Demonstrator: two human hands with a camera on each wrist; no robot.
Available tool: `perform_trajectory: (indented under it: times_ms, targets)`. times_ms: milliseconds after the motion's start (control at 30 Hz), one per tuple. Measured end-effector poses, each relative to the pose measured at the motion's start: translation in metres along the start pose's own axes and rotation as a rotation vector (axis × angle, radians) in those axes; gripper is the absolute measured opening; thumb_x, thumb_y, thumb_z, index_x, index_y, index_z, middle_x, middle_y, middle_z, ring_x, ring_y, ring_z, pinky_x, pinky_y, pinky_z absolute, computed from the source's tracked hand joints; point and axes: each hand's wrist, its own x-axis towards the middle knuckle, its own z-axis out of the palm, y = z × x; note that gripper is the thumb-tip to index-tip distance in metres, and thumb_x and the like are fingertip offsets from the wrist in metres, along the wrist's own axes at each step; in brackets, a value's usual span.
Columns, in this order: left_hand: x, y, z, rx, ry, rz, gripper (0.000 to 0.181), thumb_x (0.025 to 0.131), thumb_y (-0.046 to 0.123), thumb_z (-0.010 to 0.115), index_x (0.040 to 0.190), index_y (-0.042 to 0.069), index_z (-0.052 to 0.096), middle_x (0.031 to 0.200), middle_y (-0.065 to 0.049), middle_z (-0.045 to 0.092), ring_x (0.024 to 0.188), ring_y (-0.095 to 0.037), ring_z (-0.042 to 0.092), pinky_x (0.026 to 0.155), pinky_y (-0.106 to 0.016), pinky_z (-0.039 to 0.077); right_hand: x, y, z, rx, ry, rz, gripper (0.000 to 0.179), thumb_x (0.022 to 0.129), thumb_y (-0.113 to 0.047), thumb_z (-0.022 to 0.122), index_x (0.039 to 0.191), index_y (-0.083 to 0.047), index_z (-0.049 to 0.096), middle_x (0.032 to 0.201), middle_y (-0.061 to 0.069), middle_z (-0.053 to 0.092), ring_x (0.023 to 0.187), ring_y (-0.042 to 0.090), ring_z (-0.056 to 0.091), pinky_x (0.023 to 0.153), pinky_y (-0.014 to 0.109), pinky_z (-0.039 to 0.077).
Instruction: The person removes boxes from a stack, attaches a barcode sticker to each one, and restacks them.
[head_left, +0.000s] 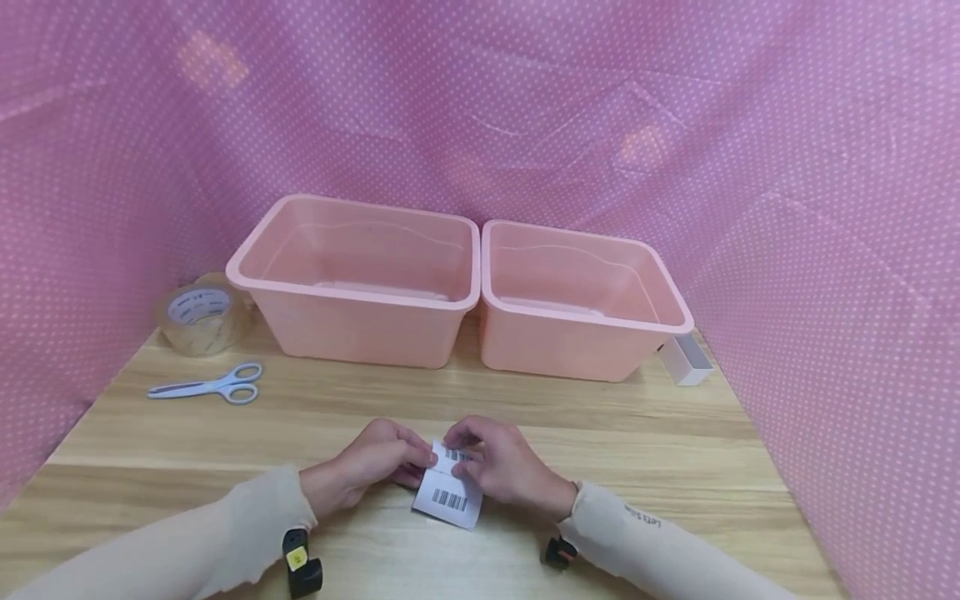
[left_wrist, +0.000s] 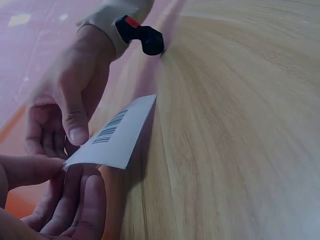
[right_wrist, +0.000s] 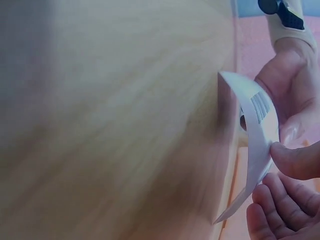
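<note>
A white sheet of barcode labels (head_left: 447, 498) is held low over the table, a printed barcode on each of two sections, with a line across between them. My left hand (head_left: 384, 457) pinches its left edge between thumb and fingers, as the left wrist view shows. From the other side my right hand (head_left: 508, 467) grips the upper part, its thumb (right_wrist: 295, 161) on the printed face and the fingers behind. In the right wrist view the sheet (right_wrist: 261, 130) bows into a curve, its lower end hanging free of the fingers.
Two pink plastic bins (head_left: 360, 329) (head_left: 562, 346) stand side by side at the back. Left of them lie rolls of clear tape (head_left: 202, 321) and light-blue scissors (head_left: 213, 385). A small white box (head_left: 686, 362) sits beside the right bin. Pink dotted cloth (head_left: 480, 108) surrounds the table.
</note>
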Motion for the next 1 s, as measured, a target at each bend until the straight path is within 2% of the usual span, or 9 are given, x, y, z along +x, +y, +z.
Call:
perform_trajectory:
  times_ms: [267, 600, 800, 1000]
  targets:
    - [-0.001, 0.007, 0.001, -0.049, -0.019, 0.034, 0.024, 0.084, 0.009, 0.073, 0.102, -0.007, 0.072, 0.097, -0.013, 0.076, 0.082, -0.019, 0.074, 0.079, -0.034, 0.064, 0.001, -0.001, 0.0, 0.016, 0.061, -0.056, 0.027, 0.082, -0.005, 0.081, 0.104, -0.017, 0.071, 0.101, -0.007, 0.073, 0.099, 0.006, 0.068, 0.096, 0.029, 0.057]
    - [0.004, 0.026, -0.002, -0.069, -0.012, 0.096, 0.026, 0.086, 0.014, 0.074, 0.103, -0.005, 0.072, 0.103, -0.013, 0.075, 0.091, -0.019, 0.073, 0.089, -0.036, 0.062, 0.01, -0.008, -0.015, 0.064, 0.142, -0.069, 0.026, 0.083, -0.003, 0.081, 0.104, -0.015, 0.07, 0.1, -0.005, 0.073, 0.097, 0.009, 0.068, 0.093, 0.034, 0.059]
    - [0.007, 0.039, -0.005, -0.07, 0.001, 0.12, 0.027, 0.088, 0.018, 0.074, 0.105, -0.003, 0.073, 0.108, -0.012, 0.074, 0.095, -0.02, 0.074, 0.095, -0.04, 0.06, 0.019, -0.015, -0.029, -0.007, 0.211, -0.129, 0.026, 0.082, -0.002, 0.081, 0.103, -0.013, 0.07, 0.099, -0.002, 0.076, 0.099, 0.011, 0.071, 0.094, 0.034, 0.059]
    - [0.011, 0.046, -0.007, -0.122, 0.006, 0.183, 0.028, 0.09, 0.014, 0.07, 0.108, -0.007, 0.07, 0.106, -0.012, 0.074, 0.092, -0.019, 0.073, 0.091, -0.036, 0.062, 0.029, -0.018, -0.035, -0.089, 0.287, -0.24, 0.024, 0.081, -0.003, 0.083, 0.099, -0.012, 0.07, 0.095, -0.002, 0.075, 0.094, 0.011, 0.07, 0.089, 0.031, 0.059]
